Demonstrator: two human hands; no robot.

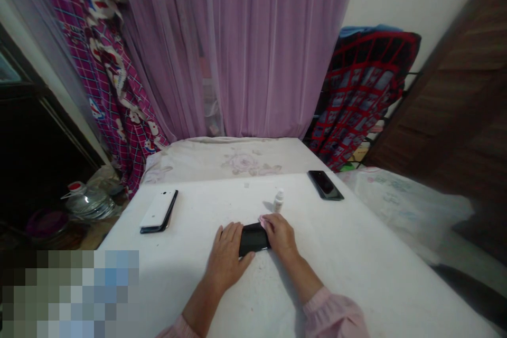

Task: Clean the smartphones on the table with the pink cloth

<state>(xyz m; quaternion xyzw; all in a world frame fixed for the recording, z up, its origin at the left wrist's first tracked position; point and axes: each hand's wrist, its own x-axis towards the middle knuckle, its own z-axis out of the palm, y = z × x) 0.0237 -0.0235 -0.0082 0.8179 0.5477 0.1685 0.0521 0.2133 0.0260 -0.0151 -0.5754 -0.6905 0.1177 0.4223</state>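
A black smartphone (252, 238) lies on the white tablecloth in front of me, its dark face upward. My left hand (227, 253) grips its left end, fingers towards the far edge and thumb along the near edge. At the phone's right end, my right hand (280, 235) pinches a small pink cloth (263, 221) against the surface. Most of the cloth is hidden under the fingers. Just beyond my right hand stands a small white bottle (279, 201), upright.
On the left lies a white phone (159, 209) stacked on a darker one. Dark phones (326, 185) lie near the table's right edge. A purple curtain (253, 53) hangs behind the table. A large clear water bottle (90, 202) with a red cap stands beyond the left edge.
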